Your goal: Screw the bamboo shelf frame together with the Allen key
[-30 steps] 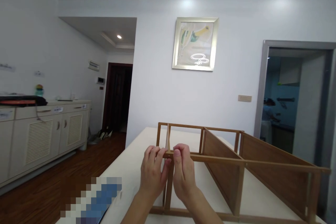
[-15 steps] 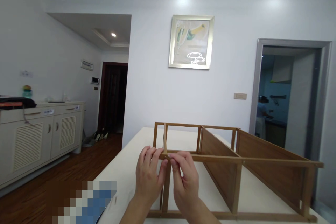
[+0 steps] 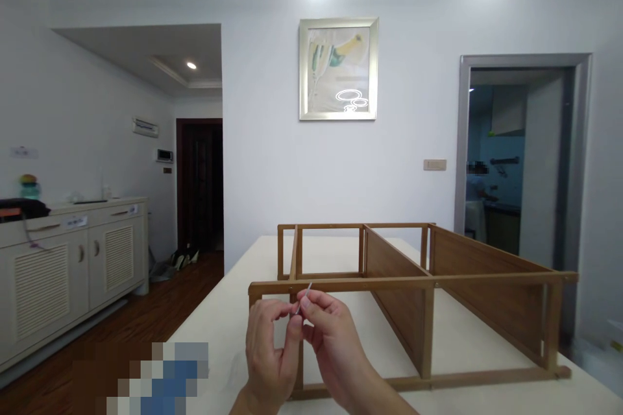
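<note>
One right hand (image 3: 331,327): thumb and forefinger pinched on a slim metal pin (image 3: 309,286), other fingers loosely curled. One left hand (image 3: 272,343): fingers bent, thumb and forefinger nearly together at the pin's lower end; whether they grip it too cannot be told. One wooden frame (image 3: 370,284), just beyond both hands, extending to their right. One pale table (image 3: 217,331), beneath frame and hands.
</note>
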